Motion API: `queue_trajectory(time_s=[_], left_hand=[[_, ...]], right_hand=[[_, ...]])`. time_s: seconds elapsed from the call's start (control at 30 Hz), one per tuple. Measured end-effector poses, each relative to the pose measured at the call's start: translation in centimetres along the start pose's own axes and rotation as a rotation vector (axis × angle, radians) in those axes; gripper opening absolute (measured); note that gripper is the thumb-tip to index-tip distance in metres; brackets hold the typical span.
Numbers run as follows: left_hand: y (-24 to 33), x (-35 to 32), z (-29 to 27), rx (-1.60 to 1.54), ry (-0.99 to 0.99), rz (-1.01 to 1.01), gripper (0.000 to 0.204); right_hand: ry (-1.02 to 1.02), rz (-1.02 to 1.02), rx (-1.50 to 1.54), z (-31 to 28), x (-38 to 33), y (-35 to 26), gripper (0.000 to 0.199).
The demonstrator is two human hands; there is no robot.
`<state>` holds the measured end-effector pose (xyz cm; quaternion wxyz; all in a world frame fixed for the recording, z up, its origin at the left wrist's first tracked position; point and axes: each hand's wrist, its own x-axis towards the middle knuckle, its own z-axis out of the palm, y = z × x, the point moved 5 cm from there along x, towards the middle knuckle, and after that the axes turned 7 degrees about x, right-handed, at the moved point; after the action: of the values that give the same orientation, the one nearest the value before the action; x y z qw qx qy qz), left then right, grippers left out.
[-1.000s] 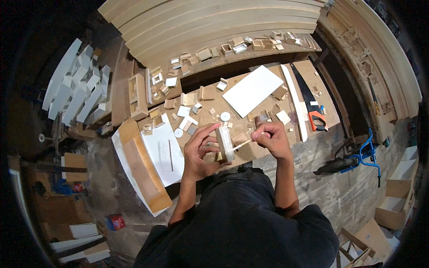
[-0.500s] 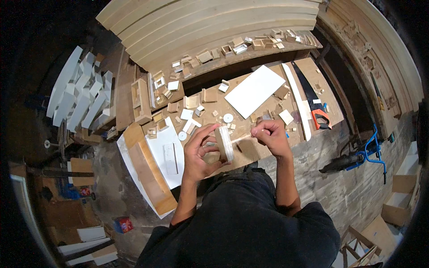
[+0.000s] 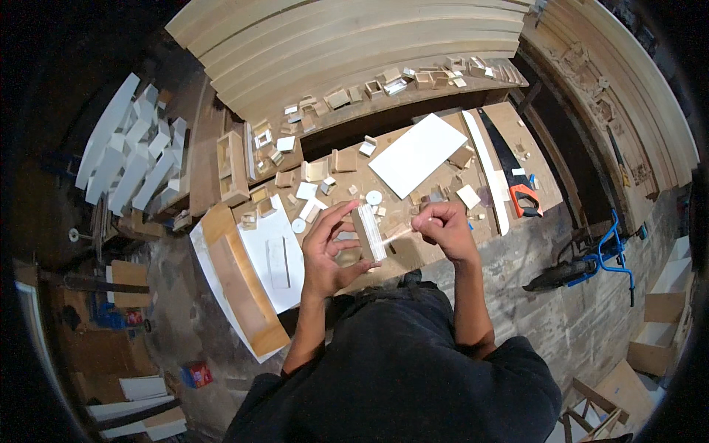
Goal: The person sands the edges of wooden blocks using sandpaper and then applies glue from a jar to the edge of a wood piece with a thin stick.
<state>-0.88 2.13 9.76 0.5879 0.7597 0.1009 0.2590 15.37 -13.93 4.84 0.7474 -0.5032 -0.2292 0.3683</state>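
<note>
My left hand (image 3: 322, 257) grips a small plywood piece (image 3: 370, 233) by its ends, thumb below and fingers above, with the pale layered edge facing right. Between the thumb and fingers of my right hand (image 3: 452, 232) is a thin, pale stick (image 3: 399, 235). Its left tip reaches the plywood's edge; whether it carries glue is too small to tell. Both hands are above the near side of the wooden worktable (image 3: 413, 252). Just beyond the plywood piece lies a white disc (image 3: 374, 198).
A white panel (image 3: 418, 155) lies mid-table, with small wooden boxes and offcuts around it. Right of it are a white strip (image 3: 484, 170) and a handsaw with an orange handle (image 3: 525, 201). Another white board (image 3: 270, 255) is at the left. A blue bicycle (image 3: 602, 255) stands right.
My right hand has moved slightly, bringing the stick's tip lower along the plywood's edge. The left hand keeps its grip. The whole view has shifted a little.
</note>
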Motion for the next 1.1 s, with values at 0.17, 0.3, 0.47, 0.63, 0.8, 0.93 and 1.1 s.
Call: queue_trajectory(time_s=[0.17,0.3,0.47,0.63,0.8,0.93,1.1], left_hand=[[0.1,-0.5,-0.3,-0.006,0.033,-0.032,0.095],[0.9,-0.6,0.1,0.025,0.027,-0.018,0.094],[1.7,-0.8,0.6,0.073,0.043,-0.008,0.094],[1.5,-1.2,0.6,0.057,0.06,-0.011,0.093],[1.8,-2.0,1.1,0.042,0.023,-0.039,0.092],[2.8,-2.7,1.1,0.1,-0.005,-0.034,0.091],[2.8,-3.2,0.2,0.138,0.007,-0.044,0.093]], right_hand=[[-0.025,0.008,-0.005,-0.6,-1.8,0.8,0.019],[0.075,-0.036,0.088,-0.4,-1.9,0.2,0.018],[0.081,-0.077,-0.028,0.3,-2.4,0.4,0.018],[0.039,-0.039,0.058,-0.2,-3.4,0.7,0.021],[0.127,-0.123,0.125,0.2,-2.8,-0.5,0.02],[0.156,-0.166,0.021,0.7,-2.2,-1.1,0.018],[-0.099,-0.162,-0.214,1.3,-3.0,-1.0,0.015]])
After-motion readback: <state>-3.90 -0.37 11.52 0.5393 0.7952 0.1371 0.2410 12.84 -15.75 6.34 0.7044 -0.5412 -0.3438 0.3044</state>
